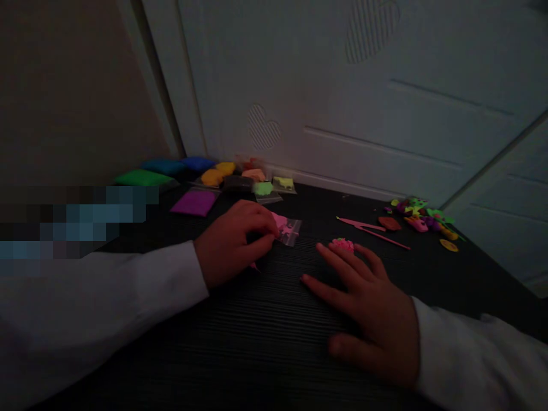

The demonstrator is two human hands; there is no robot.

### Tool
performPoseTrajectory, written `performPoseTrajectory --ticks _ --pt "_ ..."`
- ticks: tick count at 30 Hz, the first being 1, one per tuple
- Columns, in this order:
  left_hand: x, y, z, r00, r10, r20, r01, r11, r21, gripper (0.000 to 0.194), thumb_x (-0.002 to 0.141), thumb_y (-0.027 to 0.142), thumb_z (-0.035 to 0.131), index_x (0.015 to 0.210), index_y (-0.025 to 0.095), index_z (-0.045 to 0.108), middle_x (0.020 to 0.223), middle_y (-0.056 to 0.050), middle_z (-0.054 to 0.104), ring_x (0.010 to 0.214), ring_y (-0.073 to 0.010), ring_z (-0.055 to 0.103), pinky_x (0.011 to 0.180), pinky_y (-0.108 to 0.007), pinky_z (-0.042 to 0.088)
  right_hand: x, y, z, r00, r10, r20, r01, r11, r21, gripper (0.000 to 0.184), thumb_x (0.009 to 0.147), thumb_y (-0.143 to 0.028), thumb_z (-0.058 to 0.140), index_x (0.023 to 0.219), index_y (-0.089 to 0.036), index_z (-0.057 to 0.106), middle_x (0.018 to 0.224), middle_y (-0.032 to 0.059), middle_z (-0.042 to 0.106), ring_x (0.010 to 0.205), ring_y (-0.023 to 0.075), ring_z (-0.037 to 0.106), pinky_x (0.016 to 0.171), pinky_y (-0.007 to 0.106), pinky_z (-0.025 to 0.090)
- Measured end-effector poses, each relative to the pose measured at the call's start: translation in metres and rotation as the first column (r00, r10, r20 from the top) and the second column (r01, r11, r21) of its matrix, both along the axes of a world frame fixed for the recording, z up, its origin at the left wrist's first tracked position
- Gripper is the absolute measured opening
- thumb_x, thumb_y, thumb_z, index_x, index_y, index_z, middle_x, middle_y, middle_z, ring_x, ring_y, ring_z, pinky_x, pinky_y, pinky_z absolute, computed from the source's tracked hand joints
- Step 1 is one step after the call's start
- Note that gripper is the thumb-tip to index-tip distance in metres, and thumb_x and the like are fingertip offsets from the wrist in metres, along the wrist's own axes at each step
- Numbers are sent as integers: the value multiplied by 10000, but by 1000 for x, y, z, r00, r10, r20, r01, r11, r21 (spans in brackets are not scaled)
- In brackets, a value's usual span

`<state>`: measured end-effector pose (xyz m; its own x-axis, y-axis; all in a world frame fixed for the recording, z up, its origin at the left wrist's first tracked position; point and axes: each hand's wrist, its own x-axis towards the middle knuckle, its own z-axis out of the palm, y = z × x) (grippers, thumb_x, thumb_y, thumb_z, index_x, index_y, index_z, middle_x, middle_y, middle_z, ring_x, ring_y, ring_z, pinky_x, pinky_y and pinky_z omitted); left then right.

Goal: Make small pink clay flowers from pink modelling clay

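Two bare hands are present above one dark wood-grained surface [240,342]. The grip of the left hand [235,242] is narrow, thumb and fingertips drawn together at the near edge of one clear zip bag with pink clay [287,229]; whether they pinch it cannot be told. One small pink scrap [254,266] lies just below that hand. The right hand [372,308] has its grip wide, fingers spread, the middle ones reaching one rounded, textured pink clay piece [343,245]; contact cannot be confirmed. Beyond the left hand, four larger packets are counted: one green [143,177], one teal [163,166], one blue [198,164], one purple [194,202]. Seven smaller portions lie nearby: two orange-yellow, one each black, red, peach, light green and yellow. Beyond the right hand are slender pink implements [370,226], their number unclear, one reddish flat piece [389,223] and one heap of multicoloured pieces [422,217], count indeterminate. One yellow oval piece [449,245] lies beside the heap. Two striped hearts mark the pale panel [291,91] behind.
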<state>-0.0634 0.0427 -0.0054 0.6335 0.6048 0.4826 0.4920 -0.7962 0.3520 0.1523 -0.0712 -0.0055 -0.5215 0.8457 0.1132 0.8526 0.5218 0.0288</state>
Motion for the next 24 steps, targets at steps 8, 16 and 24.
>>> performPoseTrajectory --ticks 8,16,24 --pt "1 -2 1 999 -8 36 9 1000 -30 125 711 142 481 761 155 595 881 -42 543 912 -170 451 830 -334 363 -2 1 -1 1000 6 -7 -5 999 46 661 637 -662 408 1224 -365 343 1365 79 209 1221 290 199 923 544 43" --pt "1 -2 1 999 -9 44 11 999 -47 126 708 145 479 763 167 590 880 -35 544 910 -174 453 830 -345 366 -2 2 -7 996 80 -32 -77 994 72 693 638 -678 377 1251 -366 290 1366 90 203 1203 319 225 896 569 89" --pt "1 -2 3 1000 -9 7 10 999 -42 133 717 151 472 774 177 590 898 -28 540 924 -171 447 835 -331 366 -1 5 -2 999 -23 -32 25 997 68 629 661 -614 430 1221 -335 365 1370 90 188 1212 326 196 915 562 64"
